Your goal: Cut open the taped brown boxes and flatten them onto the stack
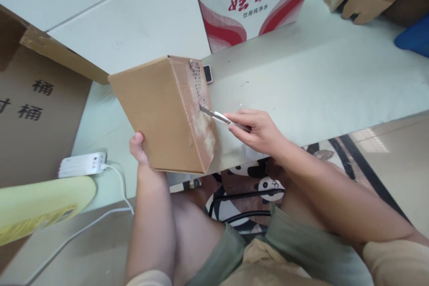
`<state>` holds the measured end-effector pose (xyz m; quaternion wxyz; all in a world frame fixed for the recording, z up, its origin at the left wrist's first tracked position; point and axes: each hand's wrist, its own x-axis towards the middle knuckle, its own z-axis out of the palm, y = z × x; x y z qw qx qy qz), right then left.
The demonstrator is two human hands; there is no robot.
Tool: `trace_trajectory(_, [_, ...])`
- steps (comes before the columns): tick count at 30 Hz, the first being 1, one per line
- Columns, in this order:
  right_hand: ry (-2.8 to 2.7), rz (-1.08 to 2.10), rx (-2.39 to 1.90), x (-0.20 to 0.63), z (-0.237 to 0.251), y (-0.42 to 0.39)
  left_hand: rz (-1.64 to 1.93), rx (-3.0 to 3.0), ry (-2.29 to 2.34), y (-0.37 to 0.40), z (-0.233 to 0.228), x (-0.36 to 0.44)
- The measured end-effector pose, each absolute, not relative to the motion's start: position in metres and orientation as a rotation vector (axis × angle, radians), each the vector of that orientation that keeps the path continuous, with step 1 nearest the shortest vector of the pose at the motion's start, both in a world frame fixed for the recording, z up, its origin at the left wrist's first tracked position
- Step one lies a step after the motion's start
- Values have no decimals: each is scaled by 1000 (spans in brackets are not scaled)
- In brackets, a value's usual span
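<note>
With the left hand (140, 145) gripping the box (161, 111) tilted at the surface (318, 80) edge, right-hand (258, 129) fingers pinching the knife (217, 117) should draw the blade along the taped seam toward 6 o'clock (shallow, away from the thumb).

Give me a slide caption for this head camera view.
Left hand steadies a cardboard box while the right hand presses a utility knife against its taped side.

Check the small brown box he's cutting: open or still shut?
Shut. The box has flaps flat and its taped seam closed; the knife in the right hand touches that seam. Left hand steadies it.
</note>
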<state>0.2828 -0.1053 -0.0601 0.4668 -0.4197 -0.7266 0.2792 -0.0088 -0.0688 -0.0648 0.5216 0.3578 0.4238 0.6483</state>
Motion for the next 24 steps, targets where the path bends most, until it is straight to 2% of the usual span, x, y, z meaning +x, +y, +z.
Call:
trace_trajectory(7, [-1886,770,-901,283,-59,-109,1499,757,974,-70,-62,-1])
trace_trajectory(13, [-1862,738,-919,284,-58,-110,1633,767,851,-59,-70,-5])
trace_trajectory(24, [-1990,823,-944,289,-53,-111,1654,755,798,-59,-66,-3])
